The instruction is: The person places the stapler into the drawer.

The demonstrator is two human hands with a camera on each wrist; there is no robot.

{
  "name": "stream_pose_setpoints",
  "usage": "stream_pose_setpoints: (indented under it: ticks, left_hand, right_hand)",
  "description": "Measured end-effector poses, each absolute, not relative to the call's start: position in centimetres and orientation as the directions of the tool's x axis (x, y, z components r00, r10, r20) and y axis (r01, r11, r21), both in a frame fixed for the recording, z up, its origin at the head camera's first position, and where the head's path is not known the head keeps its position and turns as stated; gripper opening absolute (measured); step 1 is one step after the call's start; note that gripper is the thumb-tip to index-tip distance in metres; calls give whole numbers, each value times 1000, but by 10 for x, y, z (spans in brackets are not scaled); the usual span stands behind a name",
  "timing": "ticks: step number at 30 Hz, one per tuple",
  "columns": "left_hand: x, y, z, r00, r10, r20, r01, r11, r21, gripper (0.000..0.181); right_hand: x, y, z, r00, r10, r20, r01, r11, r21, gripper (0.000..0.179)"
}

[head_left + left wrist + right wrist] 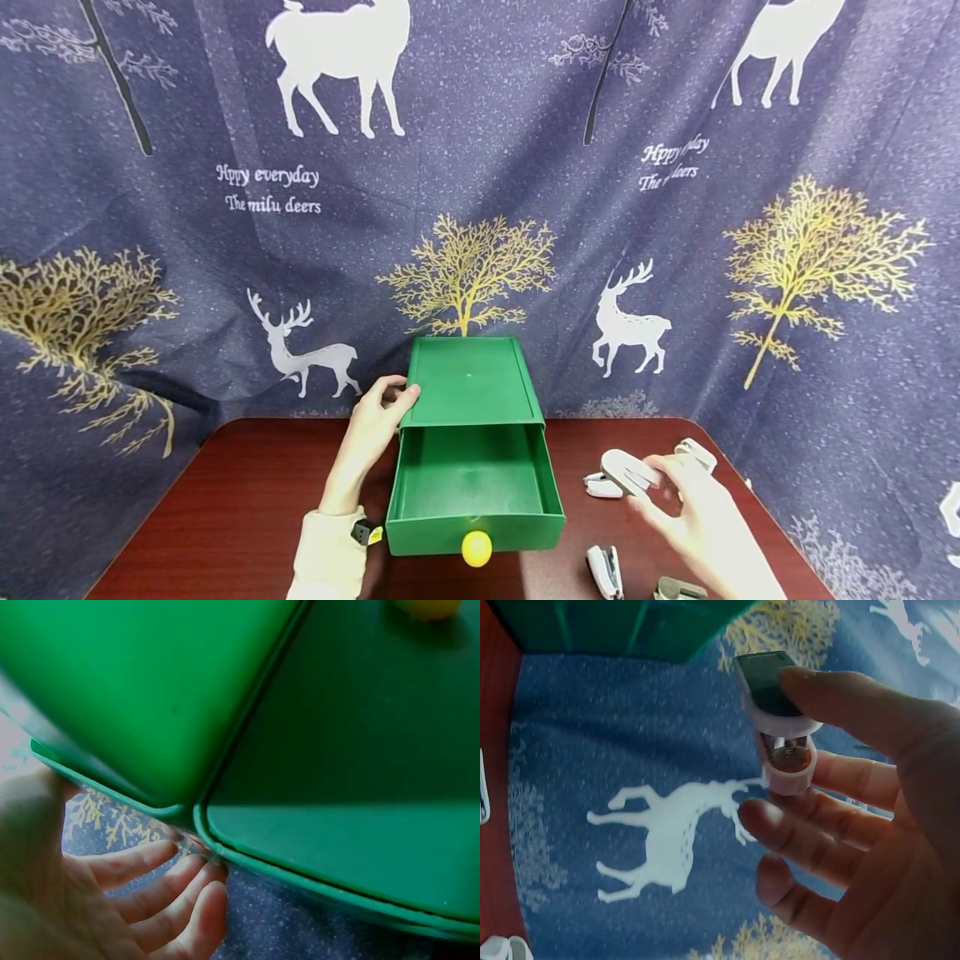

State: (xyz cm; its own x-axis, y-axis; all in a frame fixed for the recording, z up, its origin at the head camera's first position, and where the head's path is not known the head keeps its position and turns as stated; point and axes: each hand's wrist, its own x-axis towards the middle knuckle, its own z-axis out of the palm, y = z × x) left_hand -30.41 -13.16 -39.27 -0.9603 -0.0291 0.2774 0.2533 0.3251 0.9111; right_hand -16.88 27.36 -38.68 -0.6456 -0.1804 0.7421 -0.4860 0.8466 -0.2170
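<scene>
One stapler is hanging over the table in the right hand, where I am seeing, from my remote seat, the thumb pressing its top and the nearest fingers supporting it from below. The far end is reaching leftward past the fingertips; I am judging this pinch a way of steering it without covering it. Four others are lying about that hand: a white stapler just left, a second white stapler just beyond, a black-and-white stapler nearer the person and leftward, and a grey stapler nearer still.

Well to its left, the left hand is resting on the green box, gripping nothing: its thumb is touching the top's edge, its fingers bending loosely down the side. I am reading that touch as steadying, with the drawer jutting toward the person between both hands, yellow knob foremost. The left forearm is running up and inward; the right is angling in leftward, its remaining fingers curling loosely below the stapler.
</scene>
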Motion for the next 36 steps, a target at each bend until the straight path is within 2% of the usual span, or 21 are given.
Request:
stream_pose_setpoints:
  ticks: [7, 22, 31, 36]
  left_hand:
    - [-304, -131, -393, -956, -35, 292, 264, 334, 905, 55]
    - [-303, -132, -393, -954, -32, 300, 271, 347, 898, 56]
    - [-303, -132, -394, -958, -35, 284, 256, 337, 906, 55]
    - [-303, -132, -393, -958, -28, 284, 259, 334, 906, 57]
  right_hand:
    - [-168, 255, -381, -632, -222, 742, -509, 841, -183, 46]
    - [-168, 206, -361, -544, -320, 776, -654, 741, -152, 45]
    - [-179, 178, -346, -534, -496, 685, -707, 707, -39, 43]
    - [-192, 168, -335, -544, -589, 598, -763, 644, -60, 39]
